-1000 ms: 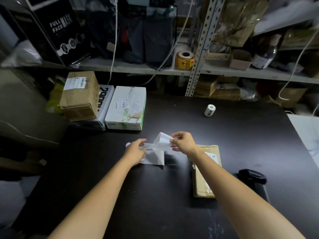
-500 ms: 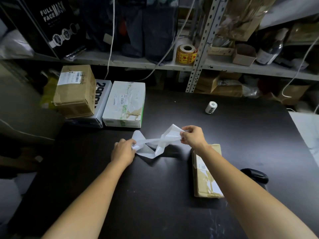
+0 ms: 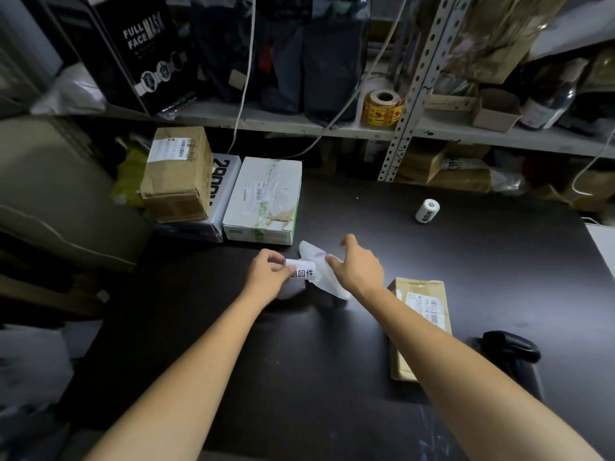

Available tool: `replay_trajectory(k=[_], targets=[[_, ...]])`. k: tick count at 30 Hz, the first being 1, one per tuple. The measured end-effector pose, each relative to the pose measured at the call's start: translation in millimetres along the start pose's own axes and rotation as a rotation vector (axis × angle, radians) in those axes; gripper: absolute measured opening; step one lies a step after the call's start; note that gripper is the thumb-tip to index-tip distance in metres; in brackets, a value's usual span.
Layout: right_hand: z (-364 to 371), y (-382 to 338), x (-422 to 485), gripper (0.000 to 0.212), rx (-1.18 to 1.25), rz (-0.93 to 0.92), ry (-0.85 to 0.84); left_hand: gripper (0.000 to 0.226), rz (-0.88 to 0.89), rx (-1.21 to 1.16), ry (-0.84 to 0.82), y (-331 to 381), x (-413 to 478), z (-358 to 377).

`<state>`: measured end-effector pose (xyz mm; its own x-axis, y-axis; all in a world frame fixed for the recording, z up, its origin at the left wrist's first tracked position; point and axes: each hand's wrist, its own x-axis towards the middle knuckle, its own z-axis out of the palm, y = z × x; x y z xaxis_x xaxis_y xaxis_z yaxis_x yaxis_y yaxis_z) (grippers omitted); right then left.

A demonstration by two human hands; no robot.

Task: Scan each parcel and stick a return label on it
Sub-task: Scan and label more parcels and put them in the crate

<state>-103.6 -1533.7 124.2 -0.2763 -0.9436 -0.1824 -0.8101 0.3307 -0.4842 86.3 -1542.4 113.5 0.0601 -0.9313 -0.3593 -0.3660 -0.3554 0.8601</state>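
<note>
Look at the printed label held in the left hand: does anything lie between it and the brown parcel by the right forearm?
Yes. The loose white backing paper and the right hand sit between the label, pinched by the left hand, and the brown parcel.

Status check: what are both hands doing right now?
Left hand pinching label roll. Right hand open over backing strip. Cardboard parcel waiting. Nothing in the way.

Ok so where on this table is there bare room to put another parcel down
Bare stretch: between the white box and the small label roll. Also the near middle of the table, between your forearms. Crowded: far-left corner with stacked boxes, and right of the flat brown parcel by the scanner.
</note>
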Motion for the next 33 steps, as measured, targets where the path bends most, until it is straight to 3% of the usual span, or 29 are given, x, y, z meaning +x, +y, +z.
replay_trajectory(k=[7,12,14,17,20,22,25,28,33], targets=[[1,-15,-11,0.018,0.431,-0.041,-0.26,0.024,0.032,-0.141,-0.044,5,-12,-8],[-5,-10,-14,0.008,0.671,0.051,-0.238,0.017,0.05,-0.105,-0.063,7,-19,-6],[-7,-8,-14,0.008,0.696,0.076,-0.223,0.025,0.121,0.046,-0.042,6,-21,-3],[-10,-7,-14,0.021,0.532,0.076,-0.189,0.027,0.229,0.374,0.081,6,-23,-3],[-13,-9,-17,0.045,0.265,-0.022,-0.063,0.025,0.254,0.397,0.058,8,-23,-3],[-15,-14,-20,0.032,0.309,-0.135,-0.014,0.023,0.27,0.369,0.049,10,-25,-4],[-13,-25,-21,0.014,0.318,-0.253,-0.122,0.022,0.23,0.209,-0.002,15,-28,-3],[-8,-32,-24,0.013,0.257,-0.308,-0.149,0.023,0.185,0.03,-0.091,16,-33,-2],[-4,-32,-27,0.013,0.137,-0.39,-0.084,0.016,0.186,-0.058,-0.091,9,-34,-6]])
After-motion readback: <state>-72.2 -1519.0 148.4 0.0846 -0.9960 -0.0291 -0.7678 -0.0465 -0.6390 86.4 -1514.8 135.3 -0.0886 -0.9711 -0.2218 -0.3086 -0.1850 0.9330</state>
